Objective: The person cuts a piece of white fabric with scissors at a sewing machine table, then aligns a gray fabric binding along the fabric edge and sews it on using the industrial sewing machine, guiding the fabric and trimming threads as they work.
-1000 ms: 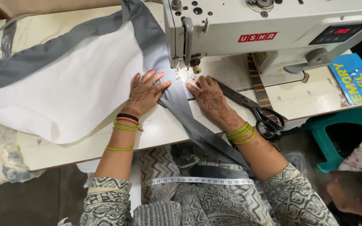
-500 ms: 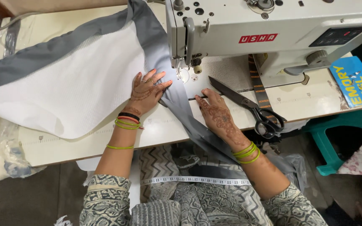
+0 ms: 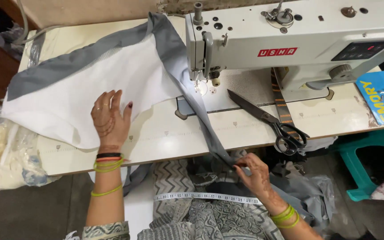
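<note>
Nearest the camera, a measuring tape lies across the person's lap over patterned grey clothing. Just above it, at the front edge of the table, the right hand pinches the grey fabric strip between thumb and fingertips, where the strip drops off the table edge toward the lap. The wrist is bent back, palm turned down and inward, with green bangles on the forearm. Loose grey cloth bunches beside that arm, below the table.

The left hand lies flat and open on the white fabric, fingers spread and pointing away from the body, pressing the cloth onto the cream tabletop; it grasps nothing. Black, orange and green bands circle that wrist.

From the right hand, the grey strip runs up and away across the table, passes under the needle area of the white sewing machine, and continues as a grey border along the far edge of the white fabric. Black-handled scissors lie on the machine bed to the right of the strip, blades pointing toward the needle, apart from both hands. A blue printed packet sits at the table's right end. A pale stuffed plastic bag hangs at the left end, a teal stool stands on the floor to the right, and beyond the table is a plain wall.
</note>
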